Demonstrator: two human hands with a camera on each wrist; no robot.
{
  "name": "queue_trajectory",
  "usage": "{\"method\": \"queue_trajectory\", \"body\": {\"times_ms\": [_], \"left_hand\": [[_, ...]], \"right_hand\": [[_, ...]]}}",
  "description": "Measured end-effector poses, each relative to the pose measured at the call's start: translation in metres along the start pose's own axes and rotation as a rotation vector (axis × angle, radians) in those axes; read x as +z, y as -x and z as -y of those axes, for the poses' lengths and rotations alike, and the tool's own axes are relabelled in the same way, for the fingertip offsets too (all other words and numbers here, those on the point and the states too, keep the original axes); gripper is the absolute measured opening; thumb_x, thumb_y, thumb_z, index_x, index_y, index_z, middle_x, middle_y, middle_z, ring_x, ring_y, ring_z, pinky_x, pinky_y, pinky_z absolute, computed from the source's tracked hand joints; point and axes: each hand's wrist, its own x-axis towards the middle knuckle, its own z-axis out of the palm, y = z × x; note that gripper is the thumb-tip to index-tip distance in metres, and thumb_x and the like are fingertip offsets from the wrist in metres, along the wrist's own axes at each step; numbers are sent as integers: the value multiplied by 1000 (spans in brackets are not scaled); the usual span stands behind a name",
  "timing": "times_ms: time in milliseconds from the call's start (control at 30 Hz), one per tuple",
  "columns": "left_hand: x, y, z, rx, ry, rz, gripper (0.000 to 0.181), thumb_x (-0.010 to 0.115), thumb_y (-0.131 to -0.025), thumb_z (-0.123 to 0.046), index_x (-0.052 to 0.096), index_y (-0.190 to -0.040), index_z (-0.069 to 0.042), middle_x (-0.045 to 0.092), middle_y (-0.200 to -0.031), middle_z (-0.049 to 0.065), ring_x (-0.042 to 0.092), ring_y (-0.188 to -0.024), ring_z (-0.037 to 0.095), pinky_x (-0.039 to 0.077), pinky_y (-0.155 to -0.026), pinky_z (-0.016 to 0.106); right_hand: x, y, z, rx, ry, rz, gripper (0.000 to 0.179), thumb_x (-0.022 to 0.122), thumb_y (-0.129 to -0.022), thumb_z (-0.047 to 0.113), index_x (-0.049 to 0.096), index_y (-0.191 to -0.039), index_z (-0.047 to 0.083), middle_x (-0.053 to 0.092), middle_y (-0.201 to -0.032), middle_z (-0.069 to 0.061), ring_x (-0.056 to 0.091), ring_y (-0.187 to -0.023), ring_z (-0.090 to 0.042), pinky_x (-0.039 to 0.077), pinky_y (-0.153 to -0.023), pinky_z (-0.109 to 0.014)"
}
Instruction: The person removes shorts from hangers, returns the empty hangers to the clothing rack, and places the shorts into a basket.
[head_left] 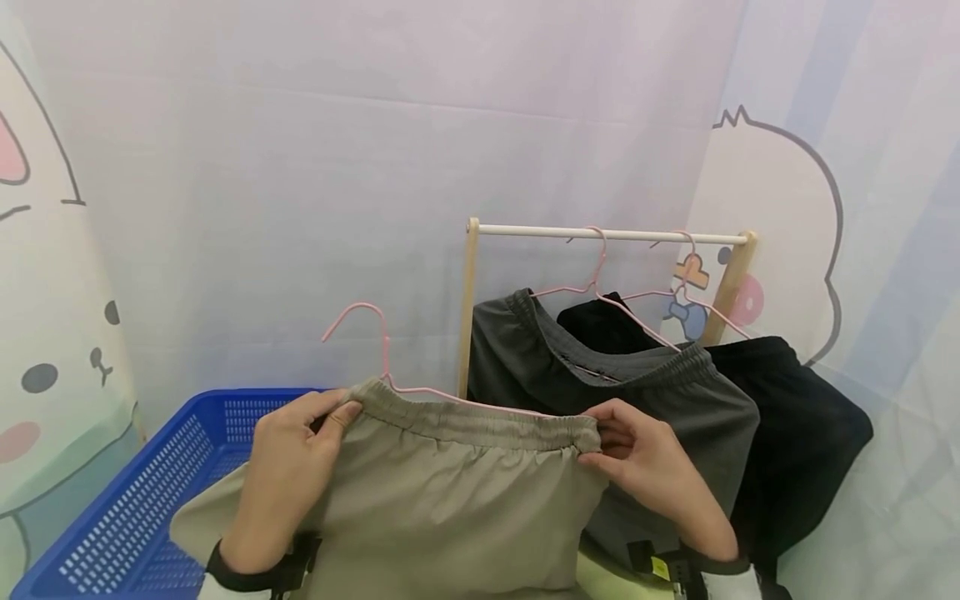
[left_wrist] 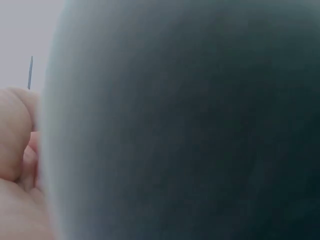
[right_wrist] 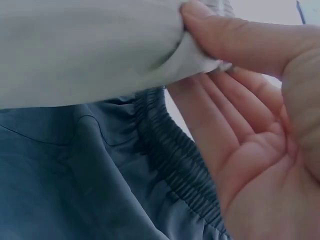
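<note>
I'm pinching khaki elastic-waisted cloth bottoms [head_left: 465, 508] by the waistband ends, left fingers [head_left: 311, 406], right fingers [head_left: 622, 412], below the left end of a white rail [head_left: 540, 230]; I'm guessing even tension seats that pink wire hanger [head_left: 386, 346] best.

Booth with cartoon-printed cloth walls [head_left: 300, 183]

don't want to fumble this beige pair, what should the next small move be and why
Probably lift the beige bottoms toward the left stretch of the rod, as the head view shows it: the left grip and right grip pinch the waistband, the hanger's hook stands free above it, and no hanger occupies that stretch.
</note>
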Motion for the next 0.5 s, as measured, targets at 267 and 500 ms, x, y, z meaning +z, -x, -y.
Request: {"method": "queue_trajectory", "body": {"times_ms": [267,500], "left_hand": [[0,0,-1,-52,-7,-23,10,76,-96,-17,82,-103,-13,63,-73,-2,47,-60,13,38,-54,27],[-1,0,-2,-60,-6,-11,8,76,-96,-17,82,-102,-15,58,-69,-3,45,-60,13,37,-54,27]], "right_hand": [[17,-8,7,-36,275,-249,42,94,-74,7,67,-106,12,79,-91,1,73,-73,-3,57,-63,-19],[28,-10,27,211,362,-277,46,92,-77,15,56,-106,10,77,-95,-5,73,-74,-12,55,-59,-28]]}}
